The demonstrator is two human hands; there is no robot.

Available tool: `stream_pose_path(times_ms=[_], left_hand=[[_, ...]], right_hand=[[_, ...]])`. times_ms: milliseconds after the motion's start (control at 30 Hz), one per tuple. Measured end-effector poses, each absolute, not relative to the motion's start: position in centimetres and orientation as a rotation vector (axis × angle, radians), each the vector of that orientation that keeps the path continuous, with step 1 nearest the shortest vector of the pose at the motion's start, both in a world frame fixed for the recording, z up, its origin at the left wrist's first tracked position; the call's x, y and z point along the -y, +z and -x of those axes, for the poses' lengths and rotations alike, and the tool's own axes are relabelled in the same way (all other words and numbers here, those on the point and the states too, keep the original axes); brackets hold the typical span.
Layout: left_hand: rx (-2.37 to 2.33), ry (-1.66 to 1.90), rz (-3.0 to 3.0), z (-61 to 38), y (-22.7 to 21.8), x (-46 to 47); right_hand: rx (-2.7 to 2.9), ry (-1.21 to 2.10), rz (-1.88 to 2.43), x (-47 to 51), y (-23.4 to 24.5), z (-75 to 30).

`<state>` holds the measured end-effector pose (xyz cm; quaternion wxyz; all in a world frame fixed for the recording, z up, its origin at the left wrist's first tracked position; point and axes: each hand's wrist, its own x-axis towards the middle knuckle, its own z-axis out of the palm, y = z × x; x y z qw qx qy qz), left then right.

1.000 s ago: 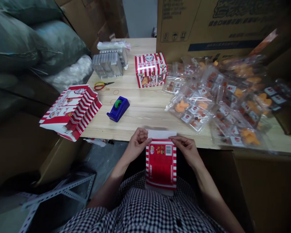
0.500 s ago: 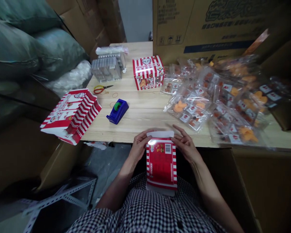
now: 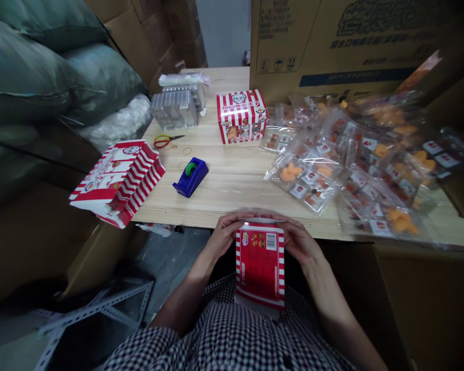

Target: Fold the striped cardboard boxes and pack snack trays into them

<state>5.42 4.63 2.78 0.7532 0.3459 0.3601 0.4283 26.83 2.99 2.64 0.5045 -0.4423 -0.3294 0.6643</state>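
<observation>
The left hand (image 3: 223,235) and the right hand (image 3: 300,240) are both clamped on the top end of a red-and-white striped carton (image 3: 260,268). One hand is on each side, and the fingers curl over the upper edge so that they nearly meet above it. The carton stands upright in the person's lap against a checked shirt (image 3: 224,337), just below the near edge of the wooden counter (image 3: 232,185). Its red back panel, with a barcode near the top, faces the camera. On the counter beyond the left hand sits a blue tape dispenser (image 3: 191,176). Farther back lie red-and-yellow-handled scissors (image 3: 167,140) and a few rubber bands (image 3: 186,151). A stack of flat striped cartons (image 3: 118,178) overhangs the counter's left corner. Toward the back stands an assembled striped box (image 3: 241,115), and to its left is a stack of clear plastic trays (image 3: 176,105). The right half of the counter is covered with a heap of clear bags (image 3: 332,165) holding orange pieces and small red-and-white packets. The nearest bag lies close beyond the right hand. A large printed cardboard box (image 3: 332,41) rises behind the heap.
</observation>
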Motion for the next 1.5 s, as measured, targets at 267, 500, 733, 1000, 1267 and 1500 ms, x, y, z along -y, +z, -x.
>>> stream_pose_path(times_ms=[267, 500, 733, 1000, 1267, 1500], left_hand=[[-0.867, 0.871, -1.101, -4.1, 1.0, -4.1], [-0.931, 0.886, -1.081, -4.8, 1.4, -4.3], [-0.873, 0.926, -1.098, -4.5, 2.4, -4.7], [-0.823, 0.852, -0.999, -4.3, 2.2, -4.1], [-0.687, 0.879, -0.758, -3.6, 4.3, -4.2], [-0.719, 0.936, -0.754, -4.6, 4.1, -2.1]], right_hand=[[0.887, 1.579, 1.082, -0.8, 1.1, -28.1], [0.788, 1.727, 1.033, -1.6, 2.3, -28.7], [0.738, 1.708, 0.99, -2.2, 2.3, -27.6], [0.91, 1.584, 1.126, -1.5, 2.4, -28.0], [0.765, 1.669, 1.073, -1.6, 3.9, -27.8], [0.638, 1.62, 1.062, -0.3, 4.8, -26.4]])
